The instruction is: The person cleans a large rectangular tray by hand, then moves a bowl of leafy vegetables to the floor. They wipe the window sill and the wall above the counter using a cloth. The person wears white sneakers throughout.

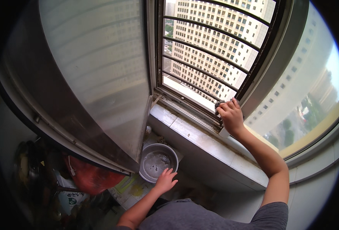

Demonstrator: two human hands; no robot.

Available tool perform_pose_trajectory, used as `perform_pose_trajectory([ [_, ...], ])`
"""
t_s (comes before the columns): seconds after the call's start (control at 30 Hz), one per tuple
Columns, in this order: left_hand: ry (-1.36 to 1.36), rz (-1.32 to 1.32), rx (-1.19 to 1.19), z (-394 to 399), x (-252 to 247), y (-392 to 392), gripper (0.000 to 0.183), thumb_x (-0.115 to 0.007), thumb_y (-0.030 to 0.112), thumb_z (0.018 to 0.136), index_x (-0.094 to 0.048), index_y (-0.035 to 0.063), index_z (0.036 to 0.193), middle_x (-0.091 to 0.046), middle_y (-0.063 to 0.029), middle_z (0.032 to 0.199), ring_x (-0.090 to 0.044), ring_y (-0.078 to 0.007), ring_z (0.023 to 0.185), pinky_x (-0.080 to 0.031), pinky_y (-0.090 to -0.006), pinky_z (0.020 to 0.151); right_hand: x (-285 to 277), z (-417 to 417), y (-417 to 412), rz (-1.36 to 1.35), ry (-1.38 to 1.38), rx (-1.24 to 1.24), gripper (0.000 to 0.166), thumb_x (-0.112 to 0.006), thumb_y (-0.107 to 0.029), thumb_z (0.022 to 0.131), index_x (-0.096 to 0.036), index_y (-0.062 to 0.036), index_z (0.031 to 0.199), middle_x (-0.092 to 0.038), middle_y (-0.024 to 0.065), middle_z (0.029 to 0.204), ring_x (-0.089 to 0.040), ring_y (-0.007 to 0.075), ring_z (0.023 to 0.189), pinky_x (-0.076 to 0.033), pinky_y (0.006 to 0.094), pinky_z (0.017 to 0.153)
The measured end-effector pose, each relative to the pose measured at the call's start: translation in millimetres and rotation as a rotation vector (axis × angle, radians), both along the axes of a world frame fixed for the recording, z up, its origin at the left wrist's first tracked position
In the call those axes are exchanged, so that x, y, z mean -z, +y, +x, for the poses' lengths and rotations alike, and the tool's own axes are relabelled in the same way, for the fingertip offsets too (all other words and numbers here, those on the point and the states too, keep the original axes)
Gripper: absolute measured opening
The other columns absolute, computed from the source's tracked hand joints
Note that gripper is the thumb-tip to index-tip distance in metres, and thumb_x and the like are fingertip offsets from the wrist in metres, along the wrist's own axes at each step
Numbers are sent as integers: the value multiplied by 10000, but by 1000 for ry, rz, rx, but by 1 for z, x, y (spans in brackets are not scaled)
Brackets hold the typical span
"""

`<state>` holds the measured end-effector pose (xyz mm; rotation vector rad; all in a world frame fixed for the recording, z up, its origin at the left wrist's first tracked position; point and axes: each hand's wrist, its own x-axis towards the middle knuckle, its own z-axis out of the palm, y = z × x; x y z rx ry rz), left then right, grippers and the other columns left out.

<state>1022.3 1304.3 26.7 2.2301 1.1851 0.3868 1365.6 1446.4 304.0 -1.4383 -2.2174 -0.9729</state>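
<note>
My right hand [231,115] is closed around a dark grey cloth [218,108], pressed to the lower right corner of the window frame [252,72]. Only a crumpled edge of the cloth shows beside the fingers. Lower down, my left hand [166,181] hangs with its fingers spread and nothing in them. It overlaps the near rim of a grey basin [174,153] in the picture; whether it touches the rim, I cannot tell. Suds float on the water [155,163] in the basin. Dark horizontal bars [206,51] cross the window opening.
A framed glass sash [106,72] swings inward on the left, its lower corner beside the basin. A tiled sill [198,138] runs below the window. Fixed glass [298,109] is at the right. A red bag [91,175] and a printed plastic bag [71,198] lie at lower left.
</note>
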Motion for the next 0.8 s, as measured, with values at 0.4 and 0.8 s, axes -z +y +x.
perform_pose_trajectory([
  [0.4,-426,646,-120,-45,-204,-14,308,-696,4,818,-710,39,1123,-692,-148,1236,-652,-337,1148,-514,-445,1007,230,-68,64,-361,516,-79,304,-708,-108,785,-727,-97,1089,-693,56,1161,-619,288,1102,-490,429,988],
  [0.8,-551,1257,-627,-111,-259,16,729,-537,208,990,-181,-79,1558,-155,-283,1637,-226,-409,1512,-208,-510,1239,235,-66,61,-265,624,-117,298,-596,-20,818,-736,-59,1078,-708,102,1071,-645,320,982,-523,415,874],
])
